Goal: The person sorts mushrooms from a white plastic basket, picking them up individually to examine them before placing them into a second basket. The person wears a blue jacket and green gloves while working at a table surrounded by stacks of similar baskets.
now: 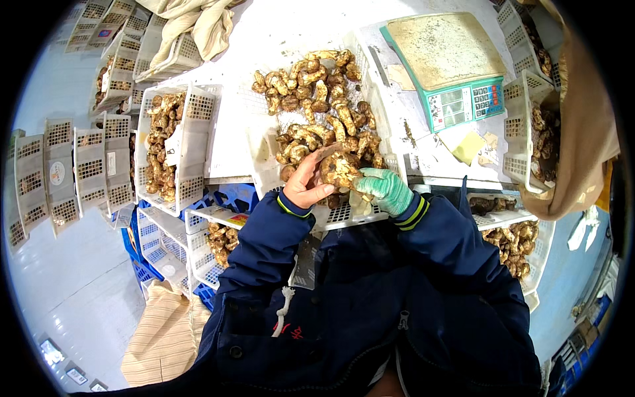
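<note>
My bare left hand [308, 179] curls around the left side of a large brown-and-cream mushroom [340, 169], thumb along its lower edge. From the right, the fingers of my right hand [384, 190], in a green knitted glove, grip its lower right end. Whether it is one mushroom or a tight clump cannot be told. Both hands are over the near end of a white plastic crate [259, 149], which is tilted or sloping towards me. Thick-stemmed mushrooms [317, 92], like matsutake, lie loose in this crate, many with dark soil on them.
Right of the crate stands a green electronic scale [446, 54] beside a yellow paper slip [469, 148]. White crates of mushrooms stand at left [196, 144], far right [516, 129] and below the table [543, 248]. Beige cloths [213, 30] drape some crates; another cloth [161, 332] hangs lower left.
</note>
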A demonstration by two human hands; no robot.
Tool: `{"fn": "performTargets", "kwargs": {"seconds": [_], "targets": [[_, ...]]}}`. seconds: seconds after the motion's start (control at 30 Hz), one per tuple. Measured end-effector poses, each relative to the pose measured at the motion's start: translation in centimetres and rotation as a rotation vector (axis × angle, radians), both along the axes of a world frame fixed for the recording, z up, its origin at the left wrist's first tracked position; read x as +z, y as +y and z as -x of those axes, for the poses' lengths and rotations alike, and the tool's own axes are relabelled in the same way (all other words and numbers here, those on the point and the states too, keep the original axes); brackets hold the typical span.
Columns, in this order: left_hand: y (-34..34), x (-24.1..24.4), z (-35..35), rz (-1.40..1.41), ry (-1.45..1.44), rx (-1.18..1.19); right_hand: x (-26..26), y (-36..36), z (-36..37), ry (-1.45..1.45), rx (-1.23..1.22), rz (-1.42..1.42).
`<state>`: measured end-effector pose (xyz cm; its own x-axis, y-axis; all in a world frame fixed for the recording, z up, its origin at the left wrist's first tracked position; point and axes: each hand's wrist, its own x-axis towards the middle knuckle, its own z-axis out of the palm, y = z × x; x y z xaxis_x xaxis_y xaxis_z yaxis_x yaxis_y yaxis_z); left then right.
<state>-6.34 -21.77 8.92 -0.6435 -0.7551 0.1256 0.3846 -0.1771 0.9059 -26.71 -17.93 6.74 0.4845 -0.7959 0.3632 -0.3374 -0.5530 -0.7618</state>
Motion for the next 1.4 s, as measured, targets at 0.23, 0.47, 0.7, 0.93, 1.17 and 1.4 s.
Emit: {"fn": "performTargets", "kwargs": {"seconds": [0.23,0.47,0.7,0.93,1.17,1.4], "targets": [[-6.8,-6.5,-6.6,-0.155,-0.679,0.603,6.6,-1.9,1.7,-1.239,-0.347,-1.194],[-12.2,-17.7,-7.1,-0.039,-1.342,0.247,4.4,-2.0,2.1,-1.268,-0.244,-1.225],[-11.0,-13.9,-9.6,0.321,-1.247,0.063,1.4,-1.3,2.2,-1.052,-0.341,-0.997],[-9.9,-9.6,-11.6,0.215,-1.235,-0.104,3.3,-1.7,2.2,-1.148,-0.34,-1.131],[-12.5,-13.7,-3.4,0.508,-1.86,-0.251,5.6,-2.2,1.5,-1.191,-0.357,-1.181],[-13.5,-14.1,-3.7,0.079,-1.656,-0.016,0.1,-1.4,2.1,-0.909,-0.431,-0.919]]}}
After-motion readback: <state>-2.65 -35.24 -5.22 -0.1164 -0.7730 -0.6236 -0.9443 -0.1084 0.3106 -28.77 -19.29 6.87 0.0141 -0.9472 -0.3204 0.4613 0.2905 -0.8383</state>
